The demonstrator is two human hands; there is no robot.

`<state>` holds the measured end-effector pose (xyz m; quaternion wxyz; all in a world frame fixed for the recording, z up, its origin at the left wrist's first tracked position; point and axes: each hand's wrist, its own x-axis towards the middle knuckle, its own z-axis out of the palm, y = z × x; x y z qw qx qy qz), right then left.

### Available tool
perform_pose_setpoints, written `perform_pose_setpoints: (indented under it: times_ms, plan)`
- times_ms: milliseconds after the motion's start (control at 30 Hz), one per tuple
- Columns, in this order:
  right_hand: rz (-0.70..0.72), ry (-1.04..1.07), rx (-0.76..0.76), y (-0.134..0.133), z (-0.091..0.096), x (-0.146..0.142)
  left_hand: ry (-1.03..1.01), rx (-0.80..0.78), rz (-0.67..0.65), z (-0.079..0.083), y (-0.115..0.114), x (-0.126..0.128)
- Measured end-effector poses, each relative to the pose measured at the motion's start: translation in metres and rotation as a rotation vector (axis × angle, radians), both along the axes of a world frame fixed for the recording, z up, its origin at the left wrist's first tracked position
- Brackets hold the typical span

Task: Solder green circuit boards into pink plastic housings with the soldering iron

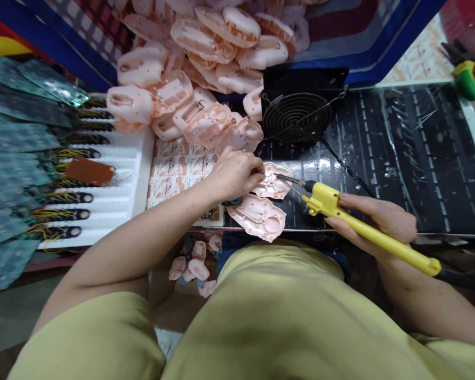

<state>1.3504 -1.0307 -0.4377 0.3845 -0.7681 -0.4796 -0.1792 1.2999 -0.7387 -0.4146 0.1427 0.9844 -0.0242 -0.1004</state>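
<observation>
My right hand (374,219) grips a yellow soldering iron (352,221), its metal tip pointing left. The tip, with a thin feed tube beside it, reaches over a pink plastic shell half (279,182) on the worktop. At that shell's left end is my left hand (239,171), fingers curled and pinched; what lies between them is hidden. A second pink shell half (259,216) lies closer to my body, inside face up, with thin wires or metal strips along it. A bit of green circuit board (233,201) shows under my left wrist.
Pink shells (221,42) heap up in and before a blue basket (380,63). A black fan (296,111) stands behind the work. On the left, a white foam tray (138,184) holds wired parts and green circuit boards (16,174). Pliers (467,74) lie far right; a box below holds pink pieces (198,269).
</observation>
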Motion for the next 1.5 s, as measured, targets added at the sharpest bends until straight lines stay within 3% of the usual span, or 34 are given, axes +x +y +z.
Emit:
perform_pose_setpoints:
  times_ms: [133,533,667,833,967,1067,1267,1333,1433,1500]
  plan:
    - [0.148,0.011,0.113,0.007,-0.006,0.004,0.004,-0.001,0.003,-0.001,0.000,0.000]
    - [0.289,0.023,0.059,0.012,0.006,0.012,0.021,0.023,0.014,-0.001,-0.003,0.001]
    - [0.163,0.149,0.107,-0.002,0.006,0.012,-0.005,0.017,-0.010,0.000,-0.002,0.001]
    - [0.085,0.136,0.103,-0.006,0.001,0.005,0.000,0.024,-0.008,0.001,-0.002,0.002]
    - [-0.127,0.119,0.045,-0.006,-0.006,-0.001,-0.011,0.002,-0.017,0.000,-0.003,0.003]
    - [-0.187,0.091,0.027,-0.009,-0.014,-0.002,-0.021,-0.027,-0.019,0.000,-0.002,0.001]
    - [-0.251,0.110,0.184,-0.023,-0.019,-0.001,-0.160,-0.035,-0.027,0.010,0.010,-0.004]
    - [-0.270,0.109,0.243,-0.030,-0.019,-0.001,-0.205,-0.040,-0.142,0.009,0.008,-0.004]
    - [-0.370,0.098,0.256,-0.041,-0.020,-0.002,-0.151,-0.038,-0.417,-0.001,-0.006,-0.006]
    - [-0.400,0.083,0.273,-0.043,-0.020,-0.003,-0.097,-0.010,-0.500,-0.006,-0.016,-0.012]
